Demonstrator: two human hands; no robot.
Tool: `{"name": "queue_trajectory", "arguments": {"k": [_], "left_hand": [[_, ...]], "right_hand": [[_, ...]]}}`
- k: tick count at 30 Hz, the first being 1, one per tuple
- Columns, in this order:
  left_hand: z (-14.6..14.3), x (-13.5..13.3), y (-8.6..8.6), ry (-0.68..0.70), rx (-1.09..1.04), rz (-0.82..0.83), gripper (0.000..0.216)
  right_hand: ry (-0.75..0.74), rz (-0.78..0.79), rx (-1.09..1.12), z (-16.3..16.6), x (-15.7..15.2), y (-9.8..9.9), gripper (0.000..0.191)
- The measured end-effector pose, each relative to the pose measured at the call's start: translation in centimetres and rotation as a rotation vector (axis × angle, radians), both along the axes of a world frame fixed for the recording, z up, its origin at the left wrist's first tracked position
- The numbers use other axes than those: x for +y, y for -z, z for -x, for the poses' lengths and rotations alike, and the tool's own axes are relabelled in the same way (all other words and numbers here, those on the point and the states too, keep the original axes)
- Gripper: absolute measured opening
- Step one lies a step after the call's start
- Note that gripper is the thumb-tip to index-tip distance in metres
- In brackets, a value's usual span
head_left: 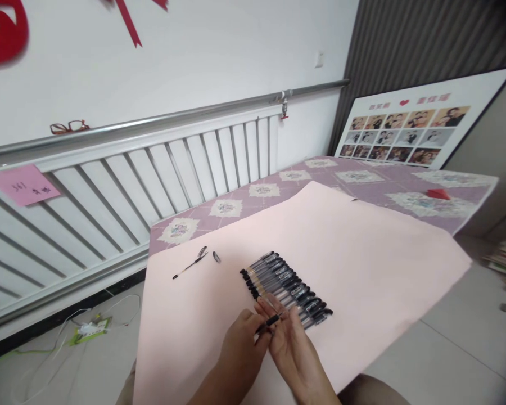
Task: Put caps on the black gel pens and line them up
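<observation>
Counter (484, 191) dressed in a purple patterned cloth (244, 201), a big pale pink sheet (371, 259) spread over most of it. Both hands work low over the near edge, left of the counter's middle. Left hand (241, 342) bent closed, fingertips pinching a dark pen (273, 320); the pen's far end reaches across to the right hand (293, 346), which lies palm up, fingers stretched out and loose — whether those fingers bear any of the pen's weight, cannot tell. Just beyond the right hand, a row of pens (283, 277) lies side by side on the sheet, running aslant from the middle back toward the near edge; clear barrels, dark labelled ends toward the counter's right edge, black and tan ends toward the left. Nearest pens partly hidden by the right hand. Toward the far left corner, well apart from the row: one thin stick (188, 266), pen or pen part, too small to tell, with one dark cap (202, 251) by its upper end and a second cap (216, 257) just beside. Near the far right corner, a red paper piece (438, 194) on the cloth. Radiator (206, 160) along the far edge — glasses (69, 127) resting on the pipe (185, 119) above it.
</observation>
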State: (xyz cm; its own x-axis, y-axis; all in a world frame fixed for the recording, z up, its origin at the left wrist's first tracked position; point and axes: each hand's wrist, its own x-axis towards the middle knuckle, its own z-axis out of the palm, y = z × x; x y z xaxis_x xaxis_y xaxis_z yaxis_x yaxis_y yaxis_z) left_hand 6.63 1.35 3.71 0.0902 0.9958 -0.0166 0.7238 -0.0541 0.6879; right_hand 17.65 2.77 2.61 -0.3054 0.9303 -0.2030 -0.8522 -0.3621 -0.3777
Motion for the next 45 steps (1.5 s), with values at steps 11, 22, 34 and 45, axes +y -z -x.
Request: {"name": "queue_trajectory", "arguments": {"k": [11, 22, 34, 45], "left_hand": [[0.6, -0.5, -0.6, -0.122, -0.368, 0.018, 0.008], [1.4, -0.7, -1.0, -0.305, -1.266, 0.519, 0.024], [2.3, -1.0, -0.2, -0.294, -1.207, 0.561, 0.023], [3.1, -1.0, -1.5, -0.143, -0.568, 0.364, 0.038]], "right_hand": [[-0.020, -0.086, -0.057, 0.5, -0.3, 0.3, 0.053], [0.194, -0.639, -1.047, 0.1, -0.5, 0.6, 0.007], [0.099, -0.868, -1.283, 0.1, -0.5, -0.1, 0.011], [0.183, -0.074, -0.550, -1.3, 0.7, 0.6, 0.019]]}}
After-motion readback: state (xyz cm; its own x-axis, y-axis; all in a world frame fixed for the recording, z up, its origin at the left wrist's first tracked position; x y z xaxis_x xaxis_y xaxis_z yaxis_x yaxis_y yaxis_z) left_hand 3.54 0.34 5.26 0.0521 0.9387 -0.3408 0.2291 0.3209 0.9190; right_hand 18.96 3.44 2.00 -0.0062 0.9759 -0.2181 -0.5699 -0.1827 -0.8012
